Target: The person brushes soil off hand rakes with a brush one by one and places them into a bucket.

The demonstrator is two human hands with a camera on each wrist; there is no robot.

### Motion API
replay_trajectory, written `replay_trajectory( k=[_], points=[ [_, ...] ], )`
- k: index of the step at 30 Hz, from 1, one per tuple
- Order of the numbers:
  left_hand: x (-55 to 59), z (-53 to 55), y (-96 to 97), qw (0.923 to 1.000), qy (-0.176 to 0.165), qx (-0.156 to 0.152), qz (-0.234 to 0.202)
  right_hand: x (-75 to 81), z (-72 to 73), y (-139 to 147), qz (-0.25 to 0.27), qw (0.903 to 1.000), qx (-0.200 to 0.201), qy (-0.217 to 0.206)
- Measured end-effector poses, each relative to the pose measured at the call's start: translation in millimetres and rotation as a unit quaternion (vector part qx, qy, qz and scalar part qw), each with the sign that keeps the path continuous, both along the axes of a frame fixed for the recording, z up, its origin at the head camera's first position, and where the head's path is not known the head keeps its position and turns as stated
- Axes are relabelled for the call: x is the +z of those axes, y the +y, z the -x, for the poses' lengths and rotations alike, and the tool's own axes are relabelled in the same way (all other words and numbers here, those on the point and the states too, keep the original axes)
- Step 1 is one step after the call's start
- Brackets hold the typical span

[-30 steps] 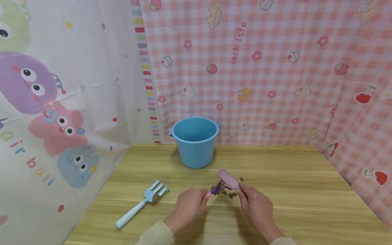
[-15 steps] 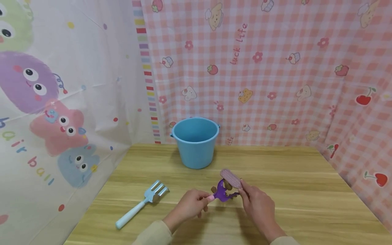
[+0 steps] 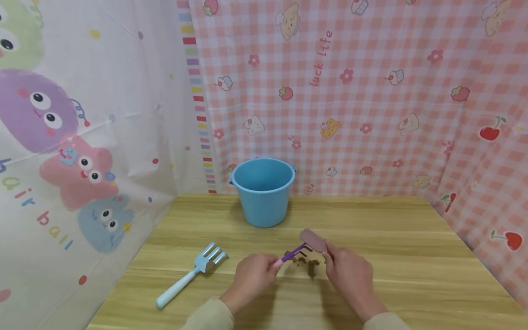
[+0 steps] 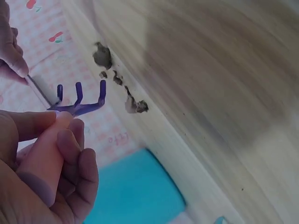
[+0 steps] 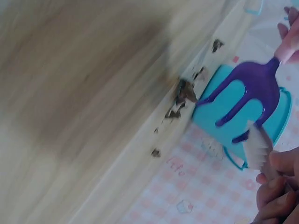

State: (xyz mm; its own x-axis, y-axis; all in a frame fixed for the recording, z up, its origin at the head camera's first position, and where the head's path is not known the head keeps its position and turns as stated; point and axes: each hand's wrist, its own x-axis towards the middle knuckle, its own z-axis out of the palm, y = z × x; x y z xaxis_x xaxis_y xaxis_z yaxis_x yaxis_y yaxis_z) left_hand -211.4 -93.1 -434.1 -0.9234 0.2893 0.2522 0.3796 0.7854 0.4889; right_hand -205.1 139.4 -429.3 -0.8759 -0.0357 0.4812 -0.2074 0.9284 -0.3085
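Observation:
My left hand (image 3: 255, 277) grips the pink handle of a small purple hand rake (image 5: 256, 88). Its three prongs are held above the table. In my right hand (image 3: 349, 280) is a mauve brush (image 3: 313, 240), pinched between thumb and fingers. The brush's pale bristles (image 5: 256, 148) meet an outer prong of the rake in the right wrist view. Brown dirt clumps (image 3: 312, 267) lie scattered on the wooden table below the two tools. In the left wrist view the clumps (image 4: 135, 105) sit apart from the prongs.
A light blue bucket (image 3: 265, 204) stands upright behind the hands, near the table's back edge. To the left lies a light blue garden fork (image 3: 191, 275), tines pointing away. Patterned cloths (image 3: 354, 105) hang behind and along both sides of the wooden table (image 3: 412, 256).
The rake has turned from showing its broad purple face to nearly edge-on. The brown clump seen between rake and brush is gone from there; dirt shows below. The brush has shifted slightly right.

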Motion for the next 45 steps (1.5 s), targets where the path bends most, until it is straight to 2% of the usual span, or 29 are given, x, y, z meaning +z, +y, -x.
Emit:
replay_trajectory(
  k=[3,5,6,7,8,10,11,12,14,15,17,22,24,30,33,37,39,41,45],
  points=[
    [0.3,-0.1,0.2,0.9995,-0.023,-0.008,-0.02,0.5,-1.1,0.9,0.003,0.9998,-0.014,0.013],
    [0.7,1.2,0.1,0.9943,-0.071,-0.023,-0.076,-1.5,-2.9,-1.9,0.014,0.9992,0.005,0.036],
    [1.4,2.0,0.0,0.9875,-0.102,-0.032,-0.116,-3.4,-3.9,-4.2,0.019,0.9986,0.021,0.046],
    [2.0,3.0,0.0,0.9771,-0.137,-0.039,-0.158,-5.5,-4.8,-6.3,0.025,0.9976,0.037,0.053],
    [2.6,4.1,-0.2,0.9632,-0.173,-0.044,-0.201,-8.0,-5.5,-8.4,0.032,0.9966,0.051,0.057],
    [4.2,4.5,-0.6,0.9288,-0.239,-0.05,-0.279,-13.1,-6.2,-10.2,0.04,0.9961,0.065,0.045],
    [4.9,4.4,-0.9,0.9143,-0.262,-0.051,-0.305,-15.4,-6.3,-9.8,0.039,0.9968,0.061,0.035],
    [5.2,4.1,-2.1,0.9047,-0.277,-0.05,-0.32,-17.1,-5.7,-9.0,0.039,0.9976,0.051,0.026],
    [5.7,3.5,-4.6,0.8943,-0.294,-0.042,-0.335,-19.7,-4.2,-6.1,0.036,0.9989,0.025,0.016],
    [5.8,3.1,-5.8,0.8919,-0.298,-0.037,-0.338,-20.3,-3.6,-4.8,0.033,0.9992,0.015,0.014],
    [4.6,3.7,-5.8,0.892,-0.302,-0.025,-0.335,-21.2,-4.0,-1.6,0.032,0.9991,0.007,0.027],
    [4.5,7.4,-5.1,0.8941,-0.305,-0.008,-0.328,-23.3,-7.0,-4.6,0.035,0.9966,0.066,0.035],
    [4.8,9.1,-5.8,0.8954,-0.303,-0.007,-0.326,-25.9,-6.6,-3.0,0.025,0.9965,0.074,0.031],
    [6.2,11.7,-14.7,0.9034,-0.296,0.004,-0.31,-30.5,1.0,17.0,-0.004,0.9987,0.002,0.051],
    [7.9,12.2,-16.3,0.9055,-0.294,0.003,-0.306,-27.8,0.1,17.3,0.01,0.9984,0.004,0.055],
    [11.6,13.3,-13.4,0.8969,-0.301,-0.005,-0.324,-25.1,-5.2,1.9,0.027,0.9965,0.054,0.059],
    [13.3,13.6,-11.9,0.8899,-0.307,-0.011,-0.337,-26.7,-6.9,-5.3,0.029,0.9957,0.07,0.053],
    [14.6,13.6,-11.3,0.8845,-0.31,-0.014,-0.348,-29.4,-7.6,-8.0,0.026,0.9964,0.067,0.046],
    [15.6,13.5,-14.3,0.8779,-0.314,-0.015,-0.361,-35.8,-5.1,-0.9,0.022,0.998,0.034,0.047]
  ],
)
